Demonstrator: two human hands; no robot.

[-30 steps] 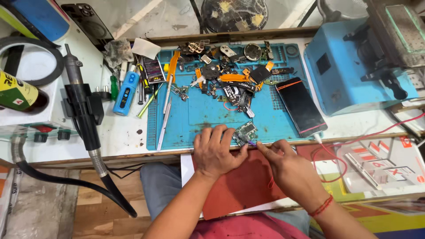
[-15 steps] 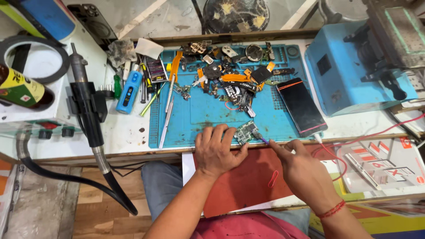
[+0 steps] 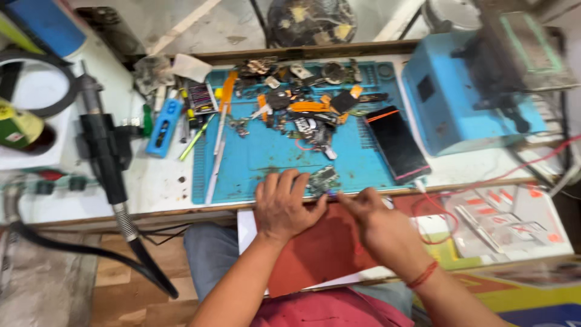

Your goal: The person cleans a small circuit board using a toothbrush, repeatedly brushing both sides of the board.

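Note:
My left hand [image 3: 282, 204] lies flat at the front edge of the blue work mat [image 3: 254, 163], fingers pressing down beside a small green circuit board [image 3: 322, 178]. My right hand [image 3: 370, 217] is pinched around a thin tool whose tip touches the board's lower right corner. The tool itself is mostly hidden by my fingers. A red thread bracelet circles my right wrist. Below both hands a red-brown flat sheet [image 3: 315, 254] rests on my lap.
A black phone [image 3: 397, 144] lies on the mat's right side. Loose parts and orange flex pieces [image 3: 302, 103] crowd the mat's far half. A black hot-air handle [image 3: 106, 157] with hose lies left. A blue machine [image 3: 466, 103] stands right; red wires [image 3: 460, 200] trail near it.
The view has shifted slightly and blurred. My right hand has drawn closer to the board, its tool tip now at the board's corner. My left hand stays put.

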